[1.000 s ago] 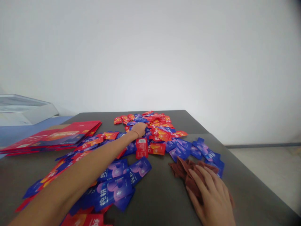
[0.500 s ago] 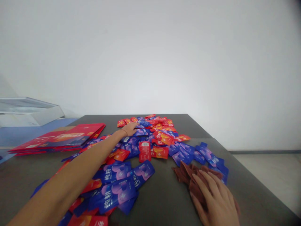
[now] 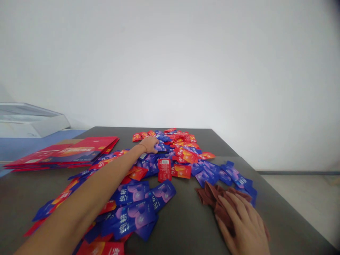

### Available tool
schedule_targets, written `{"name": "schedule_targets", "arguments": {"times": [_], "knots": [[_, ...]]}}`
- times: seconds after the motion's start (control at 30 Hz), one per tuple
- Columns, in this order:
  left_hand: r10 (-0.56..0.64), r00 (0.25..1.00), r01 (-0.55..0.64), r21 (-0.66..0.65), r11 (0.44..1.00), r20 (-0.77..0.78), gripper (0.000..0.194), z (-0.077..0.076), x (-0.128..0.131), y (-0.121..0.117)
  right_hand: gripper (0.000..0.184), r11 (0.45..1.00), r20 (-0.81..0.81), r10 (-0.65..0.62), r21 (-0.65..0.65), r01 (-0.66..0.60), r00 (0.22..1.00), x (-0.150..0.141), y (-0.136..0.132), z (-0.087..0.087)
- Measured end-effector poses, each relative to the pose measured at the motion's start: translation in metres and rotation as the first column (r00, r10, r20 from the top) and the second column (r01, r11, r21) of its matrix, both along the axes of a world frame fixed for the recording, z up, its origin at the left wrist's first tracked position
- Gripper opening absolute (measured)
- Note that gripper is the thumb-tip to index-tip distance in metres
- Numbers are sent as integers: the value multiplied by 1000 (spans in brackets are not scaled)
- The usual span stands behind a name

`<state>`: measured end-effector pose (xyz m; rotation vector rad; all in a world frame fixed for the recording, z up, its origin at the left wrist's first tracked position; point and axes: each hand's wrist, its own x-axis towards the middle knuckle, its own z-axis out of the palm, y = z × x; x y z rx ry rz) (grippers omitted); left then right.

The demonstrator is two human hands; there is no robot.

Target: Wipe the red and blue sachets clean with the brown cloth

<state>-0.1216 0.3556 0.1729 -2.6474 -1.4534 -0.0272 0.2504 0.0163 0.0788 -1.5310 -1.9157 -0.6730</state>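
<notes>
My left arm stretches across the table, and my left hand point(image 3: 150, 144) lies curled on a large scatter of red-orange and blue sachets point(image 3: 183, 155). Whether it holds one, I cannot tell. Large blue sachets point(image 3: 134, 219) lie under and beside my forearm. A red sachet point(image 3: 164, 170) lies back-up just below my left hand. At the lower right, my right hand point(image 3: 241, 223) rests with fingers apart on a crumpled reddish-brown heap point(image 3: 212, 198), possibly cloth, which it partly hides.
The sachets lie on a dark grey table point(image 3: 170, 233). Flat red printed cartons point(image 3: 69, 154) stand in a stack at the left. Beyond them are a blue surface point(image 3: 34, 143) and a white box-like device point(image 3: 32, 122). The table's right edge meets a pale floor point(image 3: 297, 202).
My left hand has shifted left among the sachets since a second ago, then slightly right. The view has dropped and shifted a little. My right hand stays on the brown heap.
</notes>
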Motion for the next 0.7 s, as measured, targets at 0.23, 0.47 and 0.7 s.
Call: {"name": "schedule_targets", "arguments": {"times": [0.23,0.47,0.7], "knots": [[-35,998,35,-8,999,52,41,18,-9,-6,41,1000,7,2,10,-2,1000,-1,2,0],[20,968,-16,-20,1000,252,42,47,-19,-32,41,1000,-37,-1,-21,0,999,-4,1,1],[118,895,74,-403,912,431,35,52,4,-78,38,999,-82,-13,-54,9,997,-8,0,3]]}}
